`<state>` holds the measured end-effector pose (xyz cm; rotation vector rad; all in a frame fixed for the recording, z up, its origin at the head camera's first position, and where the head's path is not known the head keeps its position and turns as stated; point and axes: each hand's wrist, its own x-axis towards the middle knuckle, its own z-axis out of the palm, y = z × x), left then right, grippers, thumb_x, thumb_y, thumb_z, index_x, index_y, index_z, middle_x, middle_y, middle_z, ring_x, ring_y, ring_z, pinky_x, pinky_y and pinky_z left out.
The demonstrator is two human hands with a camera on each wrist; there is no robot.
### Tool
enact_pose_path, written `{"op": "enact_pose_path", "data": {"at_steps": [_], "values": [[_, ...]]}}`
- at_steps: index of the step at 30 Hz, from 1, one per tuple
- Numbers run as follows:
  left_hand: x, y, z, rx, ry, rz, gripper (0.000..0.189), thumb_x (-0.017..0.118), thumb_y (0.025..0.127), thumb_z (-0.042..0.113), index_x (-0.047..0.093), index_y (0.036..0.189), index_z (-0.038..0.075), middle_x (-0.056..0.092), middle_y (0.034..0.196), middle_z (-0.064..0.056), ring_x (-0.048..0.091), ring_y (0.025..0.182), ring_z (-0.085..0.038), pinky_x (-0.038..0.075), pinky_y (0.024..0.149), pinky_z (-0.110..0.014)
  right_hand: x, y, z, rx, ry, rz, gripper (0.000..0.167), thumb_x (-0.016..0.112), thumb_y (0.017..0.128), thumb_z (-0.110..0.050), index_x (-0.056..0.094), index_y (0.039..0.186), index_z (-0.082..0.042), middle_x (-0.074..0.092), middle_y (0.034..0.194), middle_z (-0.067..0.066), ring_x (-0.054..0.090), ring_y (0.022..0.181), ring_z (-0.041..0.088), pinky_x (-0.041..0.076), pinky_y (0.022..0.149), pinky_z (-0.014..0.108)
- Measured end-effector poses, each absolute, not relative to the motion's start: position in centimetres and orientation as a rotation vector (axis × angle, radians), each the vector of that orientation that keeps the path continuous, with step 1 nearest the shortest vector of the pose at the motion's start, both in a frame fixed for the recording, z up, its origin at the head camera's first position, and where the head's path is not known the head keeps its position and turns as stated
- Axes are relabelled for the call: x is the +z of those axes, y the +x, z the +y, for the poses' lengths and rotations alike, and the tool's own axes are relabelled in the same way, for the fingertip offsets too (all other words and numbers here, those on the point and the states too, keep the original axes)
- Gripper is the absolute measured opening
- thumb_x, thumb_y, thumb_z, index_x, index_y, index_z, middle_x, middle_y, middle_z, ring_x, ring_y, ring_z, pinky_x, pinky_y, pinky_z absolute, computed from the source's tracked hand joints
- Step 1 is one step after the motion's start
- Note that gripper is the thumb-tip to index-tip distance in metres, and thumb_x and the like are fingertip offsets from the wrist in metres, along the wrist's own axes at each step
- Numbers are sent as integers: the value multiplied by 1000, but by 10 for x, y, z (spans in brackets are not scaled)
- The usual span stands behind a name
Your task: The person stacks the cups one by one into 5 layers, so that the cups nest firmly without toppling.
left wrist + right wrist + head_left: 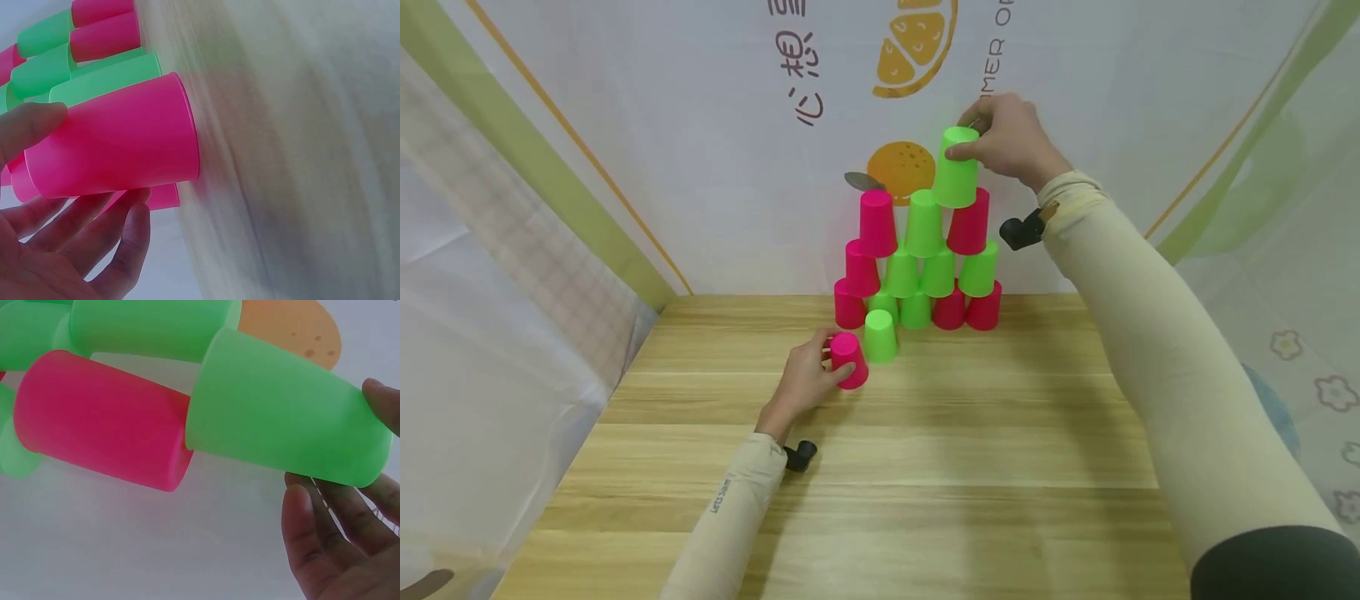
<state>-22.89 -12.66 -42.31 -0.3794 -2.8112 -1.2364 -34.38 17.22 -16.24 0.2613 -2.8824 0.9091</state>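
A stack of pink and green cups point(902, 273), all upside down, rises in rows at the back of the table. My right hand point(1011, 137) pinches a green cup point(957, 179) by its narrow end, thumb on one side and fingers on the other. That cup's rim overlaps the top of a pink cup point(106, 419) in the highest row, beside a green one point(924, 223). Lower down, my left hand point(805, 375) grips a pink cup point(847, 367) low at the table, thumb and fingers on opposite sides. Right beside it stands another green cup point(880, 337).
The wooden table point(880, 467) runs back to a white printed cloth point(730, 167) hanging close behind the stack. More cloth hangs at the left and right sides. Each wrist carries a small black camera point(1024, 231).
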Motion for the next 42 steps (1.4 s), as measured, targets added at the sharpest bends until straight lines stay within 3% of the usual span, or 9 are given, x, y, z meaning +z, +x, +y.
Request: {"op": "enact_pose_path", "data": {"at_steps": [8,16,25,29,34,36,42], "values": [[-414,-225,-129,-1229,-361,-2795,58,75,88,17,50,138,2,67,127,-21,68,111,-39,60,92,-47,-164,-344,172,908,270,-2879,68,70,92,-35,44,150,-10,51,152,13,53,135,28,49,110,42],[-382,-228,-139,-1157,-422,-2797,61,74,89,24,48,142,6,67,128,-19,69,107,-39,61,87,-48,-170,-329,178,888,346,-2825,71,71,91,-34,41,150,-9,52,150,13,56,131,31,52,108,44],[-304,-243,-134,-1025,-629,-2698,56,74,90,25,51,137,5,68,124,-18,71,104,-38,62,85,-49,-186,-296,197,981,266,-2701,69,70,89,-36,44,148,-13,54,148,13,54,134,32,50,107,50],[-270,-256,-124,-978,-689,-2644,56,73,90,27,51,138,6,67,127,-16,71,106,-36,62,87,-49,-202,-277,202,1035,301,-2591,62,70,90,-32,49,144,-11,59,143,12,58,129,31,53,102,48],[-232,-275,-108,-1036,-735,-2595,56,70,92,27,49,140,9,66,129,-14,68,111,-33,61,91,-46,-231,-259,196,1117,487,-2500,45,73,89,-19,60,131,-6,69,125,14,66,112,29,54,84,23],[-221,-282,-101,-1070,-737,-2582,55,69,92,27,48,140,10,66,129,-13,67,113,-31,59,94,-44,-245,-254,190,1157,583,-2516,40,75,88,-15,64,125,-5,71,117,14,67,106,28,53,78,18],[-200,-302,-77,-1100,-699,-2591,54,66,93,28,47,141,14,64,129,-10,65,115,-25,57,98,-35,-291,-246,165,1261,804,-2639,38,79,85,-11,66,120,-5,73,111,12,70,101,28,59,81,33]]}}
